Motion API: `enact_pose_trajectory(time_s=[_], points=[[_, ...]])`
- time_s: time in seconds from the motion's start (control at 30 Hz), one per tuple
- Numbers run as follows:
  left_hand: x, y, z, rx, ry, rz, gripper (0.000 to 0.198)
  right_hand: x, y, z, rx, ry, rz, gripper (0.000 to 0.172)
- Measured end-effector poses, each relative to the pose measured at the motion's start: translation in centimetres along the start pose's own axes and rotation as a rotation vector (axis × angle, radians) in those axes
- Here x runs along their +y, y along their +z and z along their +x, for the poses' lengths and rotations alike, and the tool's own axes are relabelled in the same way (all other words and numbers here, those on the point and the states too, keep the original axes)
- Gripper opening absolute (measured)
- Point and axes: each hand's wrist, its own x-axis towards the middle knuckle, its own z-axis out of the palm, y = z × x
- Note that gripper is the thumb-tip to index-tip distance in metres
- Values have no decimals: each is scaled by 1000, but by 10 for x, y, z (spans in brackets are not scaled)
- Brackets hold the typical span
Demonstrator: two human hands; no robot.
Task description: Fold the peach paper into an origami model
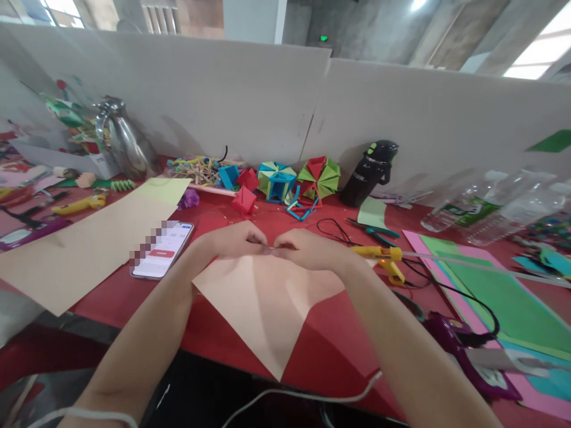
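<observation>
A peach sheet of paper (267,303) lies folded into a triangle on the red table (343,333), its point hanging toward me over the front edge. My left hand (236,239) and my right hand (307,246) rest side by side on the paper's far edge. Both hands are closed, with fingertips pinched together on the paper at the middle of that edge, where they almost touch.
A phone (163,249) and a large tan sheet (84,244) lie at left. Folded paper models (294,178) and a black bottle (370,172) stand at the back. A yellow glue gun (386,258), scissors (372,230), coloured sheets (504,303) and plastic bottles (473,208) are at right.
</observation>
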Motion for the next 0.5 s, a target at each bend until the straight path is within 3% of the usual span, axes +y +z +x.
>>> enact_pose_trajectory(time_s=[0.17,0.33,0.5], points=[[-6,-12,-4,-72,-33,9,24,19,-7,-2,-97,25,72,27],[-14,-30,-7,-112,-97,-66,18,54,-19,-34,-128,121,228,31],[-20,-39,-16,-88,-110,-38,18,80,-28,-68,-63,219,444,36]])
